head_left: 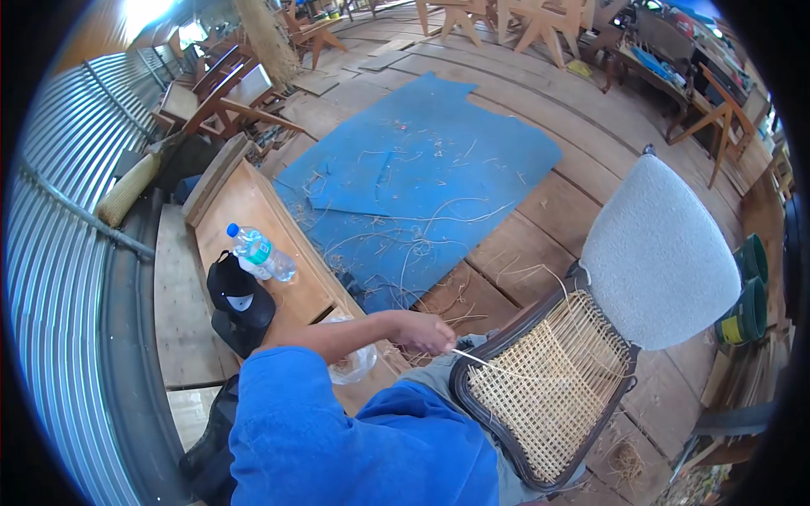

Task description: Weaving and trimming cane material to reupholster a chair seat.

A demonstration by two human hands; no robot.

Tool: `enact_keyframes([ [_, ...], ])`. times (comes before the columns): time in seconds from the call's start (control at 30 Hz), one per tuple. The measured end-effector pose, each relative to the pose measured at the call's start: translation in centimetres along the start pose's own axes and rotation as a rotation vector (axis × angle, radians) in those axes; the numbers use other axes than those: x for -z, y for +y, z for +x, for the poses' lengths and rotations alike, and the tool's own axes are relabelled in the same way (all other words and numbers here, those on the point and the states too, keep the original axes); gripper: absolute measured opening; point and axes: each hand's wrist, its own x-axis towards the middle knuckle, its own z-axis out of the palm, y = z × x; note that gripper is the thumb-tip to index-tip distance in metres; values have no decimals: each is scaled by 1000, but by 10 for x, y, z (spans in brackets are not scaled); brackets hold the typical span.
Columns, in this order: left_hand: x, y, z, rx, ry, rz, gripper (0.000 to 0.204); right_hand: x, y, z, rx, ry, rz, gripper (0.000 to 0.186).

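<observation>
My left hand (424, 336) is closed on a pale cane strand (477, 359), pinching it just left of a woven cane seat (533, 384) in a dark frame. The strand runs from my fingers onto the weave, which has a tight open lattice in its near part and looser strands toward the far end. A light grey padded backrest (658, 253) stands at the far right end of the seat. The seat's near edge rests by my grey-clad leg. My right hand is not visible.
A wooden bench (240, 194) at left holds a bottle (261, 253), black cap (236, 291) and plastic bag (354, 363), beside a corrugated wall (67, 295). A blue mat (413, 169) with cane scraps lies on the plank floor (557, 219). Wooden chair frames (540, 38) and green buckets (742, 308) surround it.
</observation>
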Motion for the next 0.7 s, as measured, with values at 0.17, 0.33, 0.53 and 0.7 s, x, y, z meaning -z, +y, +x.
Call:
enact_keyframes([
  [0.17, -55, 17, 29, -197, 16, -99, 21, 13, 21, 4, 46, -18, -71, 25],
  [0.33, -91, 37, 57, -311, -10, 7, 19, 19, 38, -8, 94, -32, -130, 25],
  [0.53, -136, 58, 98, -640, 147, 147, 23, 10, 44, -10, 184, -104, -214, 27],
  [0.7, -175, 77, 90, -711, -21, 166, 26, -5, 26, -43, 237, -62, -237, 30],
])
